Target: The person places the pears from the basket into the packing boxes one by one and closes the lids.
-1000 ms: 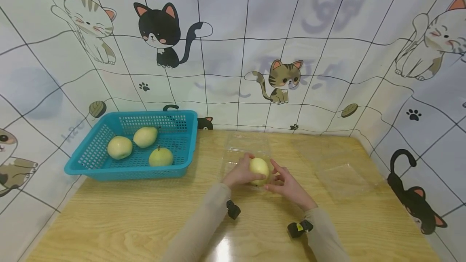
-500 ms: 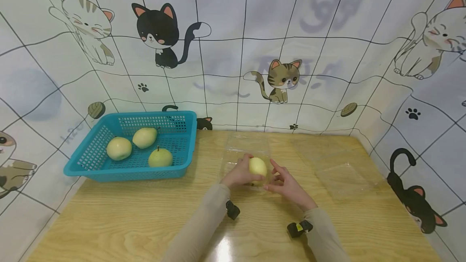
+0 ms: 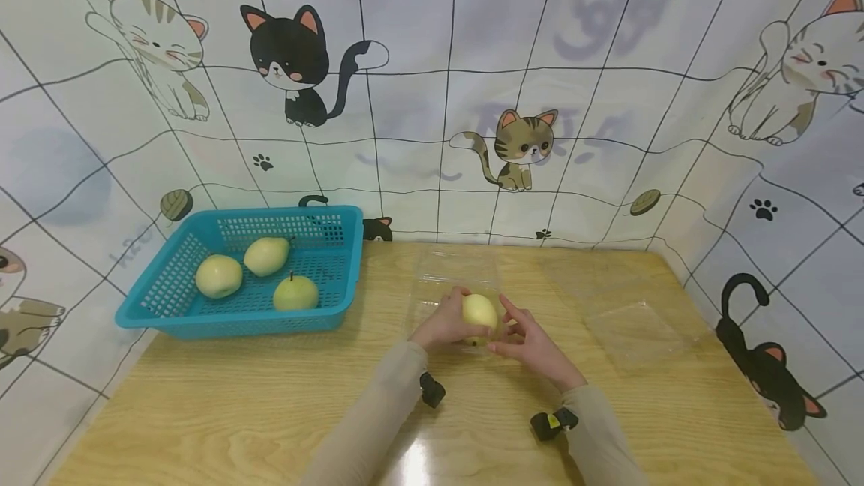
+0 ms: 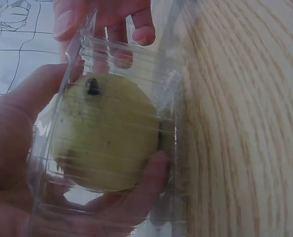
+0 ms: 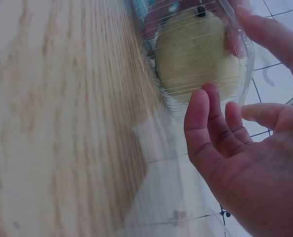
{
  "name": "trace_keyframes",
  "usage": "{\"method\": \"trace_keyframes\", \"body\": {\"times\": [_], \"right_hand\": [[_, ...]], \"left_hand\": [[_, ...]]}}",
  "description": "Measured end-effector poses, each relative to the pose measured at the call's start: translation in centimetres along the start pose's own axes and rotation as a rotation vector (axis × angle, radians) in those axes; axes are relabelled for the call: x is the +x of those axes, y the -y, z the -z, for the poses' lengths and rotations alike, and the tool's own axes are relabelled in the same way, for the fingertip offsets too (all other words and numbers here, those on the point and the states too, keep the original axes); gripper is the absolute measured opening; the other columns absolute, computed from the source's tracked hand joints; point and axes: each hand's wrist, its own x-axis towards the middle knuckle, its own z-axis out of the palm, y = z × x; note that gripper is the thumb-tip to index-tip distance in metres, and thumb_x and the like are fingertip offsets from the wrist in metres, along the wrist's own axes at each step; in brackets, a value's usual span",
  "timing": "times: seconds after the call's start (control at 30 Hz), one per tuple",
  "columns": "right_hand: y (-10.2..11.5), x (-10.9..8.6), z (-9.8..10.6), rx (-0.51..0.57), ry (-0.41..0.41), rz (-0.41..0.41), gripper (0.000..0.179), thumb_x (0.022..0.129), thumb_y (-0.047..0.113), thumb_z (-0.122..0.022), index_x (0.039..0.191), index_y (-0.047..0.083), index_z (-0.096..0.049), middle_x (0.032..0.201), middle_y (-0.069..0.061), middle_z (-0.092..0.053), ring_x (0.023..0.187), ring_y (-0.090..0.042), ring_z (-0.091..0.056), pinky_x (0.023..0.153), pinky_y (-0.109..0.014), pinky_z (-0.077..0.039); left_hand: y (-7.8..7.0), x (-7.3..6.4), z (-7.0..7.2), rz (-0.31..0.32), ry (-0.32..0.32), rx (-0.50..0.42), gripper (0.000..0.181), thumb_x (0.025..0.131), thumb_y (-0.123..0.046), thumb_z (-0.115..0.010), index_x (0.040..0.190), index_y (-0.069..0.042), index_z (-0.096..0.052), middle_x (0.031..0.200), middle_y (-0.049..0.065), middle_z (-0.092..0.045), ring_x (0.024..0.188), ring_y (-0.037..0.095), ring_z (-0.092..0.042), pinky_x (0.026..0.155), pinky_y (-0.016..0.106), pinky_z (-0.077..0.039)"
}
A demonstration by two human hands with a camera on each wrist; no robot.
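A pale yellow-green pear (image 3: 480, 310) sits in a clear plastic clamshell box (image 4: 168, 143), its stem end towards me. My left hand (image 3: 447, 321) reaches over the box's rim and holds the pear from the left, thumb on the near side. The ribbed wall of the box stands between that wrist's camera and the pear (image 4: 104, 133). At the box's right side is my right hand (image 3: 538, 349), fingers loosely bent, with the thumb tip at the rim in the right wrist view. Whether its other fingers press the wall, I cannot tell.
A blue basket (image 3: 246, 321) at the left holds three more pears (image 3: 295, 292). The box's clear lid (image 3: 459, 265) lies folded back towards the cat-patterned wall (image 3: 405, 96). Another clear box (image 3: 634, 332) stands open on the right of the wooden table (image 3: 270, 403).
The pear tilts very slightly in my left hand within the box. Both hands otherwise stay in place, and the head view has shifted a little.
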Motion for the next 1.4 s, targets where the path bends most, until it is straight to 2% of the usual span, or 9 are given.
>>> {"method": "trace_keyframes", "body": {"times": [0.23, 0.67, 0.87, 1.0, 1.17, 1.4], "right_hand": [[0.0, 0.1, 0.0, -0.026, -0.004, -0.014, 0.094, 0.083, 0.018, -0.078, 0.155, 0.009, -0.019, 0.118, -0.014, -0.036, 0.105, -0.028, -0.05, 0.081, -0.03, -0.048], [0.0, 0.1, 0.0, -0.036, -0.006, -0.016, 0.094, 0.083, 0.019, -0.078, 0.155, 0.009, -0.018, 0.118, -0.014, -0.036, 0.103, -0.027, -0.05, 0.08, -0.029, -0.049], [-0.2, 0.1, 0.0, -0.024, 0.0, -0.002, 0.094, 0.083, 0.019, -0.078, 0.155, 0.009, -0.018, 0.118, -0.016, -0.036, 0.103, -0.028, -0.051, 0.077, -0.028, -0.049], [-0.1, 0.1, 0.0, -0.02, -0.002, -0.009, 0.094, 0.083, 0.018, -0.078, 0.155, 0.009, -0.018, 0.119, -0.016, -0.036, 0.105, -0.029, -0.051, 0.079, -0.03, -0.049], [0.0, 0.1, 0.0, -0.021, -0.003, -0.007, 0.094, 0.084, 0.017, -0.077, 0.155, 0.009, -0.017, 0.121, -0.016, -0.036, 0.109, -0.031, -0.051, 0.084, -0.036, -0.048], [0.0, 0.1, -0.1, -0.014, -0.005, -0.032, 0.095, 0.083, 0.014, -0.077, 0.155, 0.01, -0.016, 0.119, -0.016, -0.035, 0.107, -0.03, -0.051, 0.076, -0.03, -0.05]], "left_hand": [[0.1, 0.0, 0.1, 0.025, 0.002, 0.003, 0.086, 0.078, -0.031, -0.08, 0.141, 0.001, -0.031, 0.116, 0.019, -0.044, 0.096, 0.029, -0.053, 0.082, 0.044, -0.047], [-0.2, -0.6, 0.8, 0.043, -0.014, 0.009, 0.087, 0.076, -0.032, -0.082, 0.14, -0.002, -0.032, 0.117, 0.021, -0.042, 0.098, 0.033, -0.051, 0.084, 0.048, -0.046], [0.1, -0.7, 1.3, 0.025, -0.032, 0.031, 0.09, 0.075, -0.034, -0.082, 0.142, 0.0, -0.032, 0.119, 0.021, -0.044, 0.098, 0.031, -0.052, 0.086, 0.047, -0.046], [0.4, -1.1, 2.0, 0.024, -0.024, 0.016, 0.087, 0.077, -0.033, -0.082, 0.142, -0.002, -0.033, 0.123, 0.024, -0.043, 0.102, 0.033, -0.052, 0.089, 0.05, -0.045], [0.3, -1.8, 3.3, 0.046, -0.018, -0.006, 0.084, 0.079, -0.032, -0.08, 0.142, -0.004, -0.034, 0.132, 0.027, -0.037, 0.114, 0.038, -0.048, 0.096, 0.054, -0.041], [-0.1, -2.4, 4.7, 0.062, -0.006, -0.054, 0.08, 0.08, -0.032, -0.078, 0.141, -0.006, -0.035, 0.139, 0.027, -0.031, 0.122, 0.039, -0.044, 0.098, 0.055, -0.039]]}}
